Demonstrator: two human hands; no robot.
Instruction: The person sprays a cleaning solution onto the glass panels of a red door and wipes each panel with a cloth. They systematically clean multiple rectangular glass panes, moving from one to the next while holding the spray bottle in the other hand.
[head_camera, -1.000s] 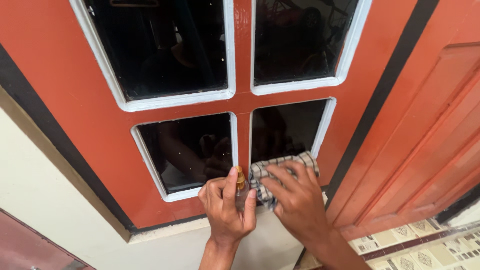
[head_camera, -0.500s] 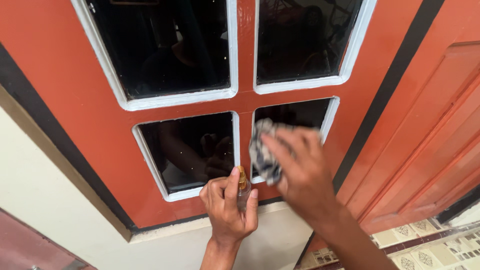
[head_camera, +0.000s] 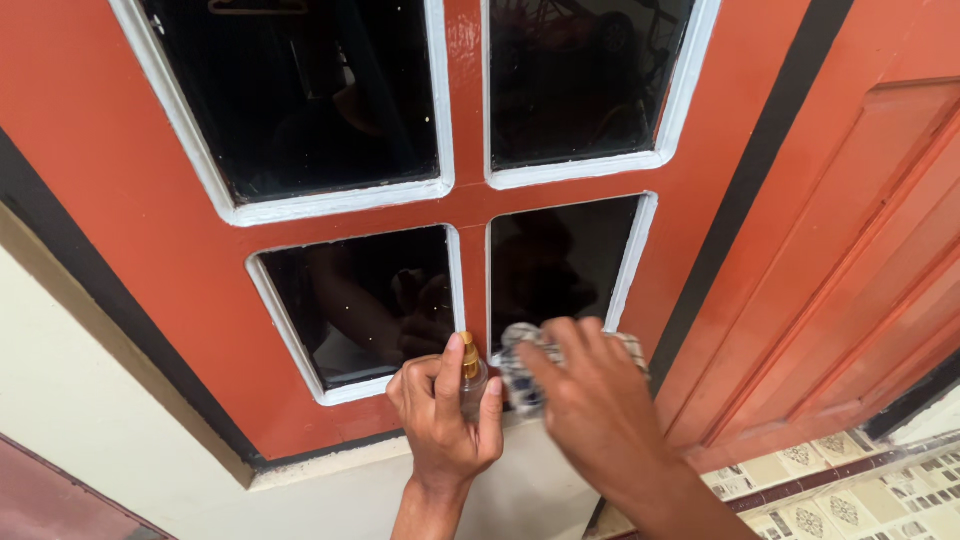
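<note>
An orange-red window frame (head_camera: 470, 205) holds dark glass panes with white borders. My right hand (head_camera: 590, 405) presses a checked cloth (head_camera: 522, 370) against the bottom of the lower right pane (head_camera: 550, 265). My left hand (head_camera: 445, 420) holds a small clear spray bottle with a gold nozzle (head_camera: 470, 365) upright, just below the lower left pane (head_camera: 370, 300), with the forefinger resting along the nozzle. Both hands sit side by side at the frame's lower rail.
A black band (head_camera: 745, 215) edges the window frame. To the right stands an orange panelled door (head_camera: 880, 250). Below the frame is a cream wall (head_camera: 100, 420). Patterned floor tiles (head_camera: 840, 505) show at the bottom right.
My right hand swept the cloth up over the lower right pane, then back down to its bottom edge. My left hand with the bottle stayed almost still.
</note>
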